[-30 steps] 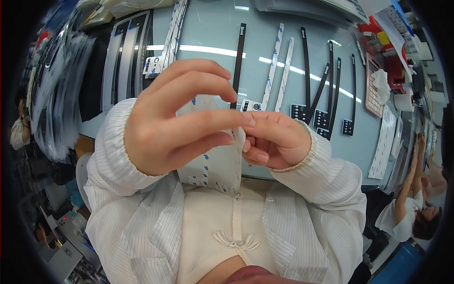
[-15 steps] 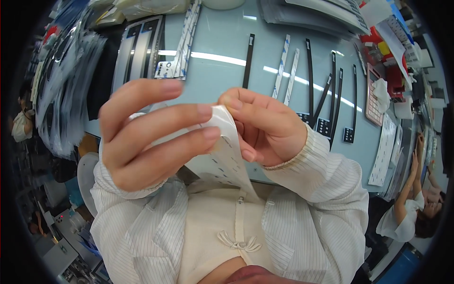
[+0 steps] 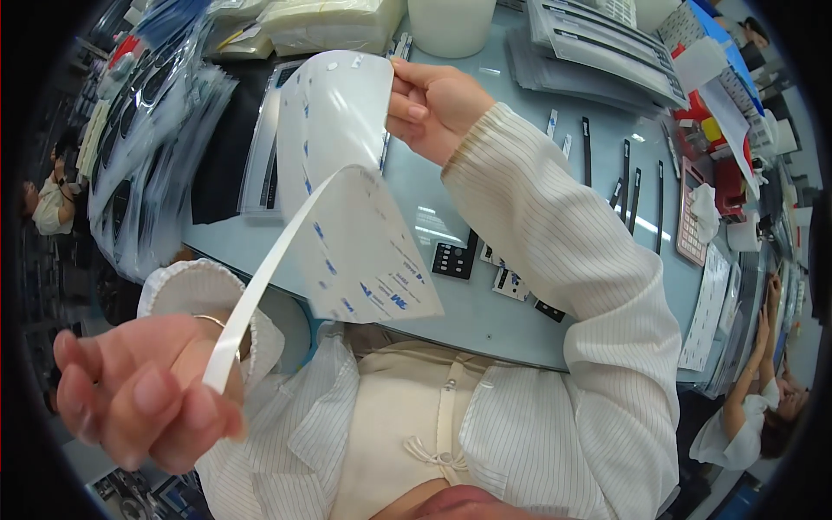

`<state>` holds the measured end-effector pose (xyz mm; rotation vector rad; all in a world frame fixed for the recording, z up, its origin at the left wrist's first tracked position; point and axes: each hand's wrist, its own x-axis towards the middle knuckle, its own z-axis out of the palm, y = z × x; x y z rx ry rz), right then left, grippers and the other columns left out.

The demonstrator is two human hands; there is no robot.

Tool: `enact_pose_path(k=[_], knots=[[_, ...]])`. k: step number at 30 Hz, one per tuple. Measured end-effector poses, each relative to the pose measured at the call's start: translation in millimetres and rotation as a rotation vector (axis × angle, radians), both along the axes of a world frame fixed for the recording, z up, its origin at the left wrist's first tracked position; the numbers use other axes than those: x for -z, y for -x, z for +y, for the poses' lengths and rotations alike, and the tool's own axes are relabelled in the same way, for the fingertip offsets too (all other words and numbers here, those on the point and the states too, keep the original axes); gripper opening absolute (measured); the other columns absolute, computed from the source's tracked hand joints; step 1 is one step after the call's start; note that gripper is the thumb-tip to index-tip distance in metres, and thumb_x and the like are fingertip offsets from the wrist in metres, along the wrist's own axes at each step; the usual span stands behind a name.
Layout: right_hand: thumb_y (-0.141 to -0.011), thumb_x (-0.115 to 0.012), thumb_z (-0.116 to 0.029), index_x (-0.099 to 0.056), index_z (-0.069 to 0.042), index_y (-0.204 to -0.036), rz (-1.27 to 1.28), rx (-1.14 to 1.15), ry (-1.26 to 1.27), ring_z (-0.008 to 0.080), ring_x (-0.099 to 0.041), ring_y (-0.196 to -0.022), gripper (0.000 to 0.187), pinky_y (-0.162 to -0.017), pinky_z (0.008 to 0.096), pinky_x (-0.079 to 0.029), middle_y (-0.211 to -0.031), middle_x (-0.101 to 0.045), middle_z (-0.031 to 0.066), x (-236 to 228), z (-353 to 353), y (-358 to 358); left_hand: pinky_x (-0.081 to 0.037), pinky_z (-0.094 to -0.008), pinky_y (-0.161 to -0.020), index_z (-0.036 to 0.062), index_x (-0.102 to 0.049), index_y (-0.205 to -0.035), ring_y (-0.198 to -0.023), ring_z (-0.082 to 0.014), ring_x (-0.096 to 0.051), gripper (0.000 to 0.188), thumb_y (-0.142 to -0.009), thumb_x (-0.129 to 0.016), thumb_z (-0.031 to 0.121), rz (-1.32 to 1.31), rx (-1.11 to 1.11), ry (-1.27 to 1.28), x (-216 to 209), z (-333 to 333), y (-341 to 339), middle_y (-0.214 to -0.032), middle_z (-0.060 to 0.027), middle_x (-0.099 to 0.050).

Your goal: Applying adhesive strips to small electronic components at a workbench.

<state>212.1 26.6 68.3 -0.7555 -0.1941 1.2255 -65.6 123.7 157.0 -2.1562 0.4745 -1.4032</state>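
A white sheet (image 3: 334, 130) with blue printing hangs curled over the table. At its top edge my right hand (image 3: 444, 108) pinches it between thumb and fingers. A narrow white strip (image 3: 276, 251) runs taut from the sheet down to the lower left. My left hand (image 3: 147, 390) is closed on the free end of that strip, palm up, near my body. Beneath my right sleeve, a black overlay strip with a square panel (image 3: 453, 260) lies on the table, partly hidden by the arm.
Several thin black strips (image 3: 587, 152) lie on the glass-topped table (image 3: 416, 199). Clear plastic sheets (image 3: 152, 173) pile up at the left, flat sheets (image 3: 598, 43) at the back right. A pink calculator (image 3: 691, 208) stands right. Another person's arms (image 3: 761, 334) show at the far right.
My hands have moved apart. My right hand went up and away with the sheet; my left came down to the lower left, drawing the narrow strip out from the sheet.
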Motion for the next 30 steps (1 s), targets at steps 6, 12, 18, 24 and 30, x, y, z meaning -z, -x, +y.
enact_pose_path(k=[6,12,18,24,30], knots=[[-0.109,-0.033,-0.022,-0.054,-0.001,-0.1,-0.063,0.081,0.072,0.0076,-0.036,-0.051,0.031,-0.053,0.0239,-0.039,-0.069,-0.052,0.001,37,23,-33,-0.058,-0.0489,-0.089,0.0068,-0.063,-0.09,-0.105,-0.0365,-0.062,0.018,-0.099,-0.052,0.018,0.016,0.362,-0.069,-7,19,-47,-0.099,-0.0104,-0.067],[-0.104,-0.049,-0.037,-0.05,0.004,-0.132,-0.637,0.16,0.479,0.0146,-0.061,-0.071,0.05,-0.06,0.0265,-0.047,-0.112,-0.065,0.0109,2,-1,-20,-0.052,-0.0393,-0.094,0.0048,-0.076,-0.091,-0.111,-0.0315,-0.063,0.013,-0.078,-0.077,0.005,0.233,0.128,0.51,27,13,-114,-0.103,-0.0096,-0.074],[-0.091,-0.072,-0.017,-0.067,-0.002,-0.115,-1.36,0.217,0.214,0.0053,-0.052,-0.061,0.029,-0.053,0.0205,-0.04,-0.092,-0.066,0.0018,-4,-44,5,-0.055,-0.0345,-0.086,0.0078,-0.075,-0.107,-0.106,-0.0242,-0.065,0.032,-0.077,-0.078,0.001,0.231,0.219,0.57,50,38,-130,-0.106,-0.0077,-0.074],[-0.078,-0.083,-0.011,-0.075,-0.007,-0.101,-1.699,0.313,0.126,0.0028,-0.043,-0.053,0.025,-0.049,0.0202,-0.036,-0.081,-0.063,-0.0002,7,-48,22,-0.052,-0.0386,-0.092,0.0088,-0.078,-0.093,-0.113,-0.0293,-0.063,0.014,-0.079,-0.079,0.006,0.25,0.193,0.669,50,34,-133,-0.103,-0.0079,-0.075],[-0.078,-0.083,-0.01,-0.077,-0.009,-0.096,-1.706,0.381,0.12,0.0035,-0.042,-0.051,0.019,-0.047,0.0206,-0.035,-0.082,-0.065,-0.0003,24,-35,15,-0.052,-0.0394,-0.093,0.0094,-0.079,-0.093,-0.114,-0.0297,-0.063,0.013,-0.08,-0.079,0.007,0.263,0.186,0.655,47,32,-130,-0.103,-0.0083,-0.075]])
